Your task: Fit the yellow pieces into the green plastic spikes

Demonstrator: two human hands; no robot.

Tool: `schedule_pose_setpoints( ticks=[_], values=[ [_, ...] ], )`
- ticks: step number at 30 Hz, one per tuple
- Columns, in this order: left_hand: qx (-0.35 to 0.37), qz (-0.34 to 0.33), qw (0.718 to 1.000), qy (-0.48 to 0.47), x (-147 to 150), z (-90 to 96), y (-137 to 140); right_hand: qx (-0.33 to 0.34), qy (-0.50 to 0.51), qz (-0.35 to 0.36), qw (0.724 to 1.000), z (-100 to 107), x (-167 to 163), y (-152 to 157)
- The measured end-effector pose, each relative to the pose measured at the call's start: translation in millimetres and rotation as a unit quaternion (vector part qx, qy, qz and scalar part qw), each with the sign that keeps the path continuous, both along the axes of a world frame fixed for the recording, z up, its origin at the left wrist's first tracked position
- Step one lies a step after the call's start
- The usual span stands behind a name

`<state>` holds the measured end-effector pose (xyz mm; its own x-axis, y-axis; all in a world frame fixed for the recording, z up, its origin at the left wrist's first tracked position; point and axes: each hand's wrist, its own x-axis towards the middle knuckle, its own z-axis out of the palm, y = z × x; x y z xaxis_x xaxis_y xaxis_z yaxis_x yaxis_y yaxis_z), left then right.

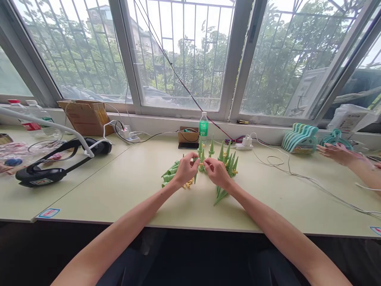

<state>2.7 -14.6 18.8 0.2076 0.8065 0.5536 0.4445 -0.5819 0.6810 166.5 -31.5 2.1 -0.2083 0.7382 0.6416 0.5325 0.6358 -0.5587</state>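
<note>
Close together over the table, my hands meet at a small yellow peg-like piece (201, 164). My left hand (186, 170) is closed around a green pointed cone (195, 178), its tip downward. My right hand (216, 171) pinches the yellow piece at the cone's side; the exact contact is hidden by fingers. Left of my hands lie several green tubular cones (169, 174), and below my left hand is a small pile of yellow pieces (188, 184). Green cones with yellow pieces (233, 163) stand clustered behind and beside my right hand. One green cone (220, 196) lies near its wrist.
A green-labelled bottle (203, 127) and a phone (188, 145) are at the back. White cables (288, 169) run across the right side, near teal hangers (300, 139) and another person's hand (337, 154). A black headset (56, 161) and cardboard box (86, 118) are left.
</note>
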Motion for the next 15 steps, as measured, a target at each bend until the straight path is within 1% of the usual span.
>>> schedule_pose_setpoints(
  ticks=[15],
  values=[
    [0.006, 0.004, 1.000, 0.007, -0.4, -1.0, 0.8, 0.002, -0.006, -0.002, 1.000, 0.7, -0.5, -1.0]
  ],
)
